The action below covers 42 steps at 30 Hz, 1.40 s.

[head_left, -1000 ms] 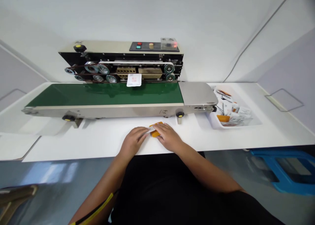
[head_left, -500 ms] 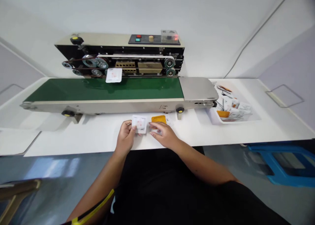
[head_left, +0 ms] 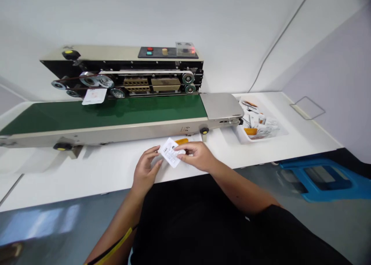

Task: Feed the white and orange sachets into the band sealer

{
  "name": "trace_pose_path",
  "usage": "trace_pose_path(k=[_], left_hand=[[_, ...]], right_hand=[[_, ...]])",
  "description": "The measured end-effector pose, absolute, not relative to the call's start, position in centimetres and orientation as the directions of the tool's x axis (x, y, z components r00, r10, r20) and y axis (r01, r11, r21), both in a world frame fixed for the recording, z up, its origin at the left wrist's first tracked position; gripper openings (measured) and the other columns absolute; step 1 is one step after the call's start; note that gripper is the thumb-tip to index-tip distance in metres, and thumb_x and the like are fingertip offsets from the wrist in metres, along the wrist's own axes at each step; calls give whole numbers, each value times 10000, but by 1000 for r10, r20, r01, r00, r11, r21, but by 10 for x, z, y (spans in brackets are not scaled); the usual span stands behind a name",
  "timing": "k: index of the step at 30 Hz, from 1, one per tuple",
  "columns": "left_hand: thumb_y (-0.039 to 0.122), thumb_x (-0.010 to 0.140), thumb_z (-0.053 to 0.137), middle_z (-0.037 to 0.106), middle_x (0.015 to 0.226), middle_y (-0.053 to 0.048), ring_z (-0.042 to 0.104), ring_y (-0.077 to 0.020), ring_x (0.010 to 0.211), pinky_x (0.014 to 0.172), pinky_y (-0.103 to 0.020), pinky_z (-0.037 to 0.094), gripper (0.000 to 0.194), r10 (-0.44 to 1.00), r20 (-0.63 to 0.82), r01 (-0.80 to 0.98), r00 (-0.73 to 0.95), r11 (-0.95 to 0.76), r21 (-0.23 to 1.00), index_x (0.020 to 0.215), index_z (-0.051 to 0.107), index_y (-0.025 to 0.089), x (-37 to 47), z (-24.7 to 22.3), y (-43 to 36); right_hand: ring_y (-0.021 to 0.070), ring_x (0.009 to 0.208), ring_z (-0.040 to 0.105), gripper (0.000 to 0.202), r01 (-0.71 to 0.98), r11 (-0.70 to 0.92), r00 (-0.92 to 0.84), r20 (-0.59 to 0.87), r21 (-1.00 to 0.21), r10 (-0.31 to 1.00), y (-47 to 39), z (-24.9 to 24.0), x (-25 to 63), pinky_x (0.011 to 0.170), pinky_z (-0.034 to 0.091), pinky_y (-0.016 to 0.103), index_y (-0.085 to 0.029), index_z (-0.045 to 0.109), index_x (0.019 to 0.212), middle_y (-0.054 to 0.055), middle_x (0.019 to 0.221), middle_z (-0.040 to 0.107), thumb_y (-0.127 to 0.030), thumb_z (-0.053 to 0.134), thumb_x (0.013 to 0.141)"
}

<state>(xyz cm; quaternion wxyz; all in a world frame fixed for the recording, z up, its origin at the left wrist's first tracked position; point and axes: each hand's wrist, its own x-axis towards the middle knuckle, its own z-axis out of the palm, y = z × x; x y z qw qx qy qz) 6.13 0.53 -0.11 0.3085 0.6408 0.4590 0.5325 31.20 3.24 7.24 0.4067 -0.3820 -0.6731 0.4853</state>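
Observation:
My right hand point(head_left: 198, 155) pinches a small white printed sachet point(head_left: 168, 153) by its right edge, above the table's front part. The sachet is tilted, with dark print facing me. Just left of it, my left hand point(head_left: 146, 168) has its thumb and fingers apart, with the fingertips close to the sachet's left edge. Whether they touch it I cannot tell. Behind my right hand lies a yellow-orange packet point(head_left: 182, 141), partly hidden by the hand and the sachet.
A band sealing machine point(head_left: 127, 70) with a green conveyor belt point(head_left: 150, 109) stands at the back. Another white sachet point(head_left: 94, 96) hangs from its rollers over the belt. At right, a white bin point(head_left: 246, 138) holds several packets. A blue stool point(head_left: 358, 184) stands on the floor.
The sachet has passed from my left hand to my right and is turned to a different angle. My left fingers have spread. The sachet at the machine has travelled left. The view has shifted.

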Motion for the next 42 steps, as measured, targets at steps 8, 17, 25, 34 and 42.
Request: trace_pose_path(k=[8, 17, 25, 34, 42], left_hand=[[369, 997, 643, 634, 1386, -134, 604, -277, 1343, 1072, -474, 579, 263, 920, 383, 366, 86, -386, 847, 1223, 629, 234, 65, 7, 5], [356, 1010, 620, 660, 1358, -115, 618, -275, 1296, 1026, -477, 597, 229, 907, 400, 490, 130, -410, 770, 1203, 650, 236, 64, 10, 4], [342, 1002, 635, 657, 1357, -103, 621, -270, 1294, 1023, -453, 596, 255, 913, 386, 495, 128, -396, 773, 1241, 646, 252, 64, 7, 4], [358, 1001, 643, 680, 1343, -107, 621, -286, 1293, 1106, -511, 536, 296, 891, 394, 575, 227, -449, 684, 1276, 647, 250, 67, 13, 5], [445, 930, 750, 541, 1580, -142, 510, -352, 1464, 1220, -593, 421, 748, 815, 293, 657, 499, -577, 486, 1582, 433, 261, 81, 16, 9]], right_hand=[[193, 904, 741, 370, 155, 407, 151, 429, -900, 890, 112, 140, 377, 784, 681, 375, -192, 776, 1165, 68, 1061, 770, -367, 798, 840], [147, 744, 698, 384, 143, 223, 129, 242, -964, 962, 203, 144, 376, 589, 561, 245, -155, 705, 1178, 46, 901, 726, -337, 748, 842], [244, 980, 671, 292, 616, 467, 98, 650, -635, 754, 141, 142, 364, 927, 564, 445, -228, 750, 1162, 73, 1010, 712, -374, 689, 917], [386, 1545, 378, 712, 611, 664, -664, 179, -430, 726, 32, 25, 320, 1234, 367, 613, -189, 531, 1533, 188, 1666, 412, -442, 764, 910], [271, 1430, 525, 537, 478, 719, -704, 269, -504, 657, 31, 9, 308, 1235, 434, 476, -206, 543, 1503, 124, 1510, 596, -262, 659, 982]])
